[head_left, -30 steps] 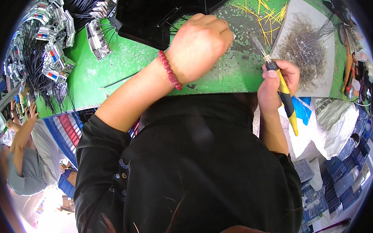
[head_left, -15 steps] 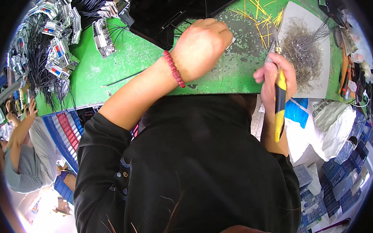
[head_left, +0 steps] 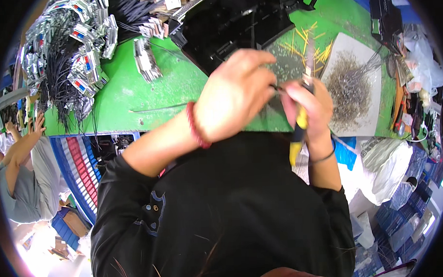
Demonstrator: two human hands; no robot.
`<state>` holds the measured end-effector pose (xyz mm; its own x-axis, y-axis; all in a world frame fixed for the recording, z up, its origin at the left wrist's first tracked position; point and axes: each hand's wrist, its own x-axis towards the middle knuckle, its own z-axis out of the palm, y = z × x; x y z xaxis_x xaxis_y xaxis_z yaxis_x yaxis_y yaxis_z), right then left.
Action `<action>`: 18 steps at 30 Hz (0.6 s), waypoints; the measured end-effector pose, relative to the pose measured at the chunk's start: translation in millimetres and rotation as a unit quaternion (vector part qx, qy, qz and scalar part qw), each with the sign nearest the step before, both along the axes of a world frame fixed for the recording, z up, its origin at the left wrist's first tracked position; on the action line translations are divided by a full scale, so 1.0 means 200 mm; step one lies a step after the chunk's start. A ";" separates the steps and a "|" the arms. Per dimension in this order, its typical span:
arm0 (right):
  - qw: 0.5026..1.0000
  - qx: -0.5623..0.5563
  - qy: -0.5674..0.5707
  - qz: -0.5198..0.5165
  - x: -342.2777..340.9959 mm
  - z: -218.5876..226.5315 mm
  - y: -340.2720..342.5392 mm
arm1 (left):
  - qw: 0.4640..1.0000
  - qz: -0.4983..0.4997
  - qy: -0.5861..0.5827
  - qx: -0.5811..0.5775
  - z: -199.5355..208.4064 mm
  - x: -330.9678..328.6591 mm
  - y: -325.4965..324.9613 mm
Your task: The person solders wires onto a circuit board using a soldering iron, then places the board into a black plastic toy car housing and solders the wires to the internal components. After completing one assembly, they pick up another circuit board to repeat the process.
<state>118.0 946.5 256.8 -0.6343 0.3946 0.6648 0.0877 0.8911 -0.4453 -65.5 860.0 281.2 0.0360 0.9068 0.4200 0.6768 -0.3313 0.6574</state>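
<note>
My right hand [head_left: 312, 106] is wrapped round a hand tool [head_left: 299, 118] with a yellow and black handle. Its narrow metal end points away from me and is blurred, so its kind does not show. My left hand [head_left: 237, 96], wearing a red beaded bracelet, has come up to the right hand with its fingers bent in. A small dark thing [head_left: 277, 87] shows where the fingertips of both hands meet; I cannot make out what it is. Just beyond the left hand lies a large glossy black plastic part [head_left: 218, 33].
Thin yellow tubes [head_left: 321, 54] are scattered beyond my right hand. On a pale board [head_left: 376, 104] sits a heap of fine wire clippings. Metal connectors with black cables [head_left: 85, 70] pile up at left. A loose dark wire [head_left: 157, 109] lies on the green table [head_left: 117, 98]. Another person [head_left: 25, 170] is at far left.
My left hand has come nearer, off the black part, and its fingers now meet my right hand. The right hand has moved left with the tool. The whole view has shifted a little.
</note>
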 end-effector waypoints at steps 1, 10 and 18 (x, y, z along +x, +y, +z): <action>0.997 -0.043 0.045 -0.039 0.01 0.03 -0.04 | 1.000 -0.002 0.017 0.019 0.05 0.01 -0.03; 0.951 -0.231 0.205 0.001 -0.17 0.33 -0.04 | 0.992 0.063 0.067 0.085 0.22 -0.10 -0.04; 0.926 -0.294 0.226 -0.068 0.10 0.33 0.13 | 0.943 -0.102 -0.189 -0.255 0.47 -0.23 -0.05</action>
